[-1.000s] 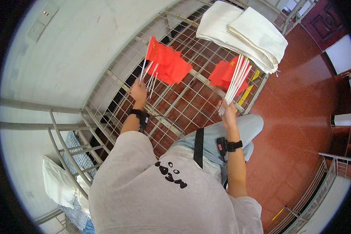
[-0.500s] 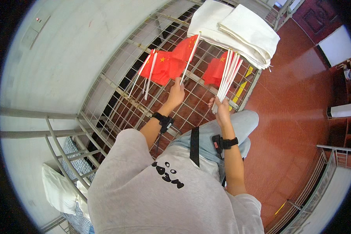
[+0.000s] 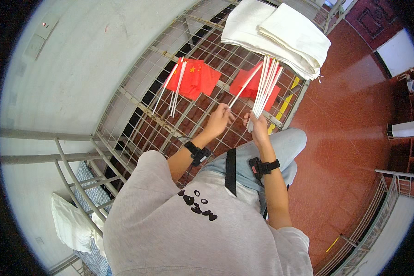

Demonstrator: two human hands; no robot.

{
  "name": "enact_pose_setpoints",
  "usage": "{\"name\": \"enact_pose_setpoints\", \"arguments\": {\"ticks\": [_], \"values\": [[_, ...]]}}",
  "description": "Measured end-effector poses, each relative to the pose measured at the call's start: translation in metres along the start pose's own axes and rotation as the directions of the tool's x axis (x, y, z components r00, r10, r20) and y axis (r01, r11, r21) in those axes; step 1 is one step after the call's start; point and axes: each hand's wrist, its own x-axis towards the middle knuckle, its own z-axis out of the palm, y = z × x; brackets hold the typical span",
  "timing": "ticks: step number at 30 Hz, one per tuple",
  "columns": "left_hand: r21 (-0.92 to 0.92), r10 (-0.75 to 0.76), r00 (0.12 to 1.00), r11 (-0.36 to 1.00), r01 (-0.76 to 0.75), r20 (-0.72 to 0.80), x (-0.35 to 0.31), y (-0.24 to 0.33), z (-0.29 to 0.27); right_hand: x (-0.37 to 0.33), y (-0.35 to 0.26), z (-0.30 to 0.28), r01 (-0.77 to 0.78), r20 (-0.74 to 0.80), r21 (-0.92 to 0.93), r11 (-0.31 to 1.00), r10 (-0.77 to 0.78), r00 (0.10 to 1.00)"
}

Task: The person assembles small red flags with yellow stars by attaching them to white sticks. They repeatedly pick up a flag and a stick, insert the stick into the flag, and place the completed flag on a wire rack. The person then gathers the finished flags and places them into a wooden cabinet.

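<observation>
My left hand [image 3: 219, 121] pinches the lower end of a small flag's white stick [image 3: 244, 87], which slants up and to the right against the bundle. In my right hand [image 3: 259, 127] is a bundle of small flags [image 3: 267, 89], gripped near the bottom of their white sticks. The sticks fan slightly upward, and red cloth shows behind and beside them. Further left, several red flags with yellow stars [image 3: 197, 79] lie overlapped on the wire mesh, their white sticks pointing toward me.
The flags lie over a metal mesh bed base [image 3: 138, 117]. Folded white cloth [image 3: 290, 37] rests at its far end. A pale wall [image 3: 78, 60] runs along the left, a metal rail [image 3: 73, 184] stands at lower left, and reddish floor [image 3: 340, 124] extends right.
My left hand has carried its flag right and down from beside the loose flags to the bundle. That flag's red cloth now overlaps the bundle's. My right hand stays nearly in place.
</observation>
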Motion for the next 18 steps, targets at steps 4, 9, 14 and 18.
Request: {"name": "enact_pose_setpoints", "arguments": {"ticks": [4, 9, 14, 18], "values": [[-0.326, -0.045, 0.999, 0.944, 0.044, 0.004, -0.002, 0.007, 0.025, 0.004, 0.011, 0.004, -0.001, 0.006, -0.065, 0.998, 0.002, 1.0], [-0.327, -0.076, 0.997, 0.942, 0.071, -0.002, -0.004, 0.023, 0.036, 0.008, 0.022, 0.005, 0.008, -0.024, -0.098, 0.995, -0.01, 1.0], [-0.399, -0.085, 0.996, 0.914, 0.077, -0.003, -0.006, 0.023, 0.042, 0.005, 0.026, 0.009, 0.043, -0.069, 0.033, 0.999, -0.041, 0.997], [-0.218, -0.069, 0.998, 0.974, 0.064, -0.013, -0.002, 0.017, 0.038, 0.006, 0.026, 0.008, 0.025, -0.051, -0.016, 1.0, -0.026, 0.998]]}}
